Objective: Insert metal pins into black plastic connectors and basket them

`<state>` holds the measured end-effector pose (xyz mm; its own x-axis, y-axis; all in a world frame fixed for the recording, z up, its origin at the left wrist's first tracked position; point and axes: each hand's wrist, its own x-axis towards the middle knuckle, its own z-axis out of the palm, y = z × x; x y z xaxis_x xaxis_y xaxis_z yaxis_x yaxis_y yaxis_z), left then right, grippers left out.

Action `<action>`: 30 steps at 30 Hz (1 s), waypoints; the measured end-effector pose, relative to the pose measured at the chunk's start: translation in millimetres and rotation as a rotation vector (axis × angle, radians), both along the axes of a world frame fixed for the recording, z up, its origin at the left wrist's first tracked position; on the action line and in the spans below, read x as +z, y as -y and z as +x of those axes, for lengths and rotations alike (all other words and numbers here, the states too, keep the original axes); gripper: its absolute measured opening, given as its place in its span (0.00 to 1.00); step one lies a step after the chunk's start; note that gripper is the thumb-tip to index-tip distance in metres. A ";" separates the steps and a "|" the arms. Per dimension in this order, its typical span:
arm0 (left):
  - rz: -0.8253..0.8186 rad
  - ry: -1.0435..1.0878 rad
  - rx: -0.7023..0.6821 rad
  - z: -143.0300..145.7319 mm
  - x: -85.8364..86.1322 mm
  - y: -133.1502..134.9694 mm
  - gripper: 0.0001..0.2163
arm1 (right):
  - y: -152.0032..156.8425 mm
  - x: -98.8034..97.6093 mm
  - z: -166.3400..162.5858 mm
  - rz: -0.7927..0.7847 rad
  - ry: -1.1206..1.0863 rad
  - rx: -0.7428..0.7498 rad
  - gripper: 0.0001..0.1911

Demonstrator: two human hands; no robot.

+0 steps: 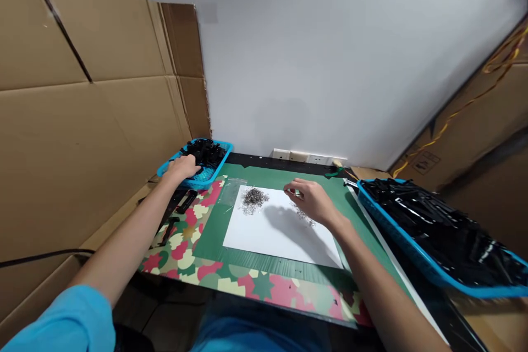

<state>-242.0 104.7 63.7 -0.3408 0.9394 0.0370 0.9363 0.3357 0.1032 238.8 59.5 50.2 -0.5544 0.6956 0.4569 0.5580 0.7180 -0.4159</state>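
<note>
At the near side of a small blue basket [226, 157], my left hand [181, 168] has its fingers curled down by a heap of black plastic parts [204, 151]. What those fingers hold is hidden. My right hand [311, 198] hovers over a white sheet [264, 236], thumb and fingertips brought together in a pinch. Anything between them is too small to make out. Tiny metal pieces form a dark pile [253, 198] on the sheet's left half. More small metal pieces [305, 217] lie scattered beneath my right hand.
A large blue basket [429, 264] full of long black parts stands at the right. Loose black pieces [187, 202] lie on the patterned table cover [231, 272] at the left. A green mat [206, 242] lies under the sheet. Cardboard [103, 137] walls the left; sockets [299, 157] line the back.
</note>
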 end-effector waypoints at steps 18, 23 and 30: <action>0.165 0.026 -0.166 15.6 2.2 -14.7 0.16 | 3.2 -29.2 11.5 -0.005 0.200 -0.113 0.11; 0.518 0.632 -0.192 29.8 30.3 -8.2 0.16 | -9.2 -12.4 48.1 -0.266 0.053 -0.025 0.09; 0.315 1.332 -0.511 117.4 31.6 24.2 0.16 | -4.2 -14.1 67.9 -0.630 0.103 0.235 0.12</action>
